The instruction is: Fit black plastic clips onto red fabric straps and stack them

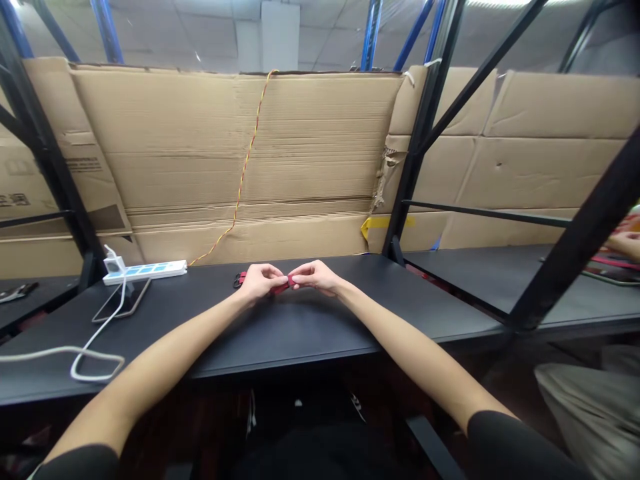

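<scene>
Both hands meet over the far middle part of the black tabletop [300, 333]. Between them is a red strap [281, 288], perhaps of webbing, with dark ring-like hardware [239, 280] at its left end. Thumb and fingers of my left hand [259, 280] pinch the strap near its middle. My right hand [316, 277] pinches its right end, fingertips almost touching those of the left. Much of the strap is covered by the fingers, so I cannot tell how it is folded.
A white power strip [155, 270] with a plugged-in charger [115, 262] stands at the back left. Near it lie a phone-like device [127, 299] and a white cable [103, 327]. Cardboard [200, 147] backs the table; a black post [425, 133] rises right. Another person's hand [626, 243] shows far right.
</scene>
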